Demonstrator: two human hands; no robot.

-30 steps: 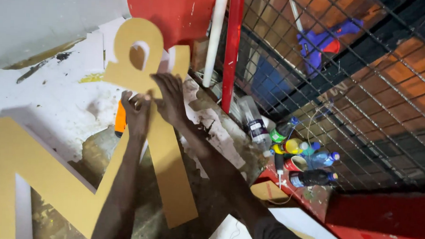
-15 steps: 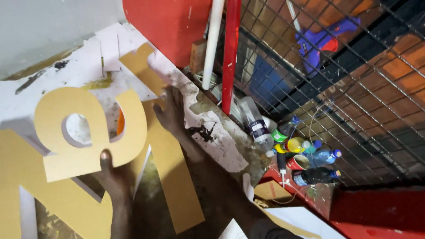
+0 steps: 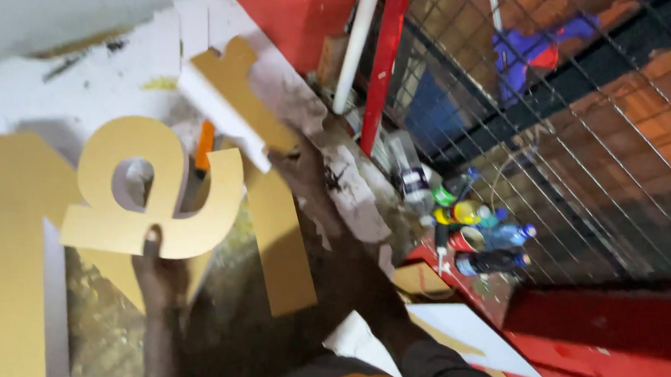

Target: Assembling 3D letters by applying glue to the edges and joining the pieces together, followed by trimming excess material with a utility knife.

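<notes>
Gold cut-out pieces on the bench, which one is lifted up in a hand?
The curly ampersand-shaped piece, gripped at its lower edge by the left hand. The long straight strip lies under the right hand, and the big angular letter lies at far left.

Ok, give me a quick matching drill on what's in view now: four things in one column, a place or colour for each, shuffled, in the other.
Things:
1. gold ampersand cutout
2. white pipe
3. bottles and cans
4. orange tool

Places or colours:
A. clustered at the foot of the wire mesh
B. held up from below by the left hand
C. partly hidden behind the cutout
D. standing beside the red post

The right hand rests on a long gold strip.

Pairs: 1-B, 2-D, 3-A, 4-C
</notes>
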